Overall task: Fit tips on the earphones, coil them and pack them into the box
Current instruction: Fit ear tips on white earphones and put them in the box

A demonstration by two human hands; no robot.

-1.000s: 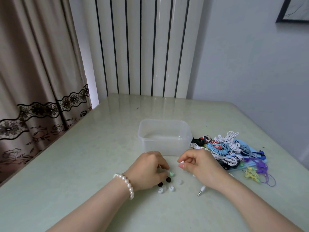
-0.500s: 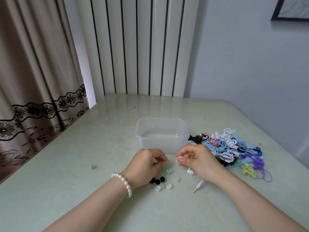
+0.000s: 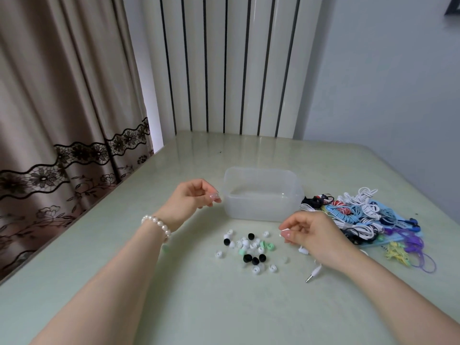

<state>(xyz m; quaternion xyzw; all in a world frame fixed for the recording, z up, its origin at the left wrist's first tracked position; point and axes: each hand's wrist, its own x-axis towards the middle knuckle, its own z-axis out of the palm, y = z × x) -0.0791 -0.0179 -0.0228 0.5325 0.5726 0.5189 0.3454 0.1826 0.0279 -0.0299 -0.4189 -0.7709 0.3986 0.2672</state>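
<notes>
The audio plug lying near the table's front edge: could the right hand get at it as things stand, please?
Probably yes: the audio plug lies bare on the table just beside the right hand, nothing over it, though that hand already pinches a white earbud.

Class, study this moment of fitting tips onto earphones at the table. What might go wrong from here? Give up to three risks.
1. The left hand pinches a small clear tip in the air; it may slip out and be hard to spot on the pale table.
2. The loose tips lie scattered; a forearm might sweep some away.
3. The right hand holds a white earphone whose plug trails loose and may snag the earphone pile.
</notes>
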